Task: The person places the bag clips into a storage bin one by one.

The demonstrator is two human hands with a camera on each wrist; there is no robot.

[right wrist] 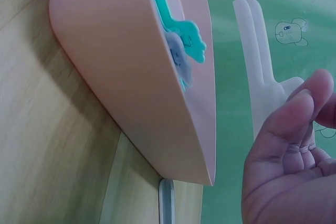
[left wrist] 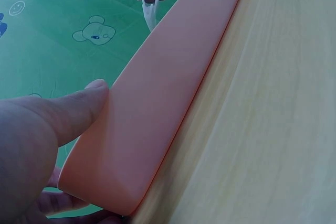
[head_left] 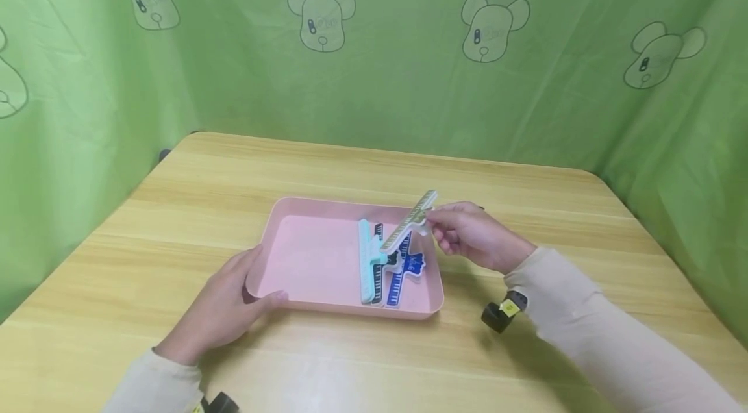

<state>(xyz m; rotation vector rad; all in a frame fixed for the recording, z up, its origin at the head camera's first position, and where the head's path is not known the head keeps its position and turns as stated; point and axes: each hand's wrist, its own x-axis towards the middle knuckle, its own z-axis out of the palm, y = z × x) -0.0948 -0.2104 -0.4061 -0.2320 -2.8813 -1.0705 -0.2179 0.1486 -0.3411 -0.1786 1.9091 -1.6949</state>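
A pink tray rests on the wooden table, its left end held by my left hand. The left thumb lies at the rim and the other fingers are round the corner. Above the tray's right end, my right hand pinches a long white clip with a gold piano-key strip by its handle. Beneath it in the tray lie a turquoise clip, a black-and-white clip and a blue clip, side by side and partly overlapping. The held clip's pale back shows in the right wrist view.
The wooden table extends around the tray. Green curtains with bear-head drawings hang behind it and on both sides. A pale strip with a rounded end shows beside the tray in the right wrist view; its kind is unclear.
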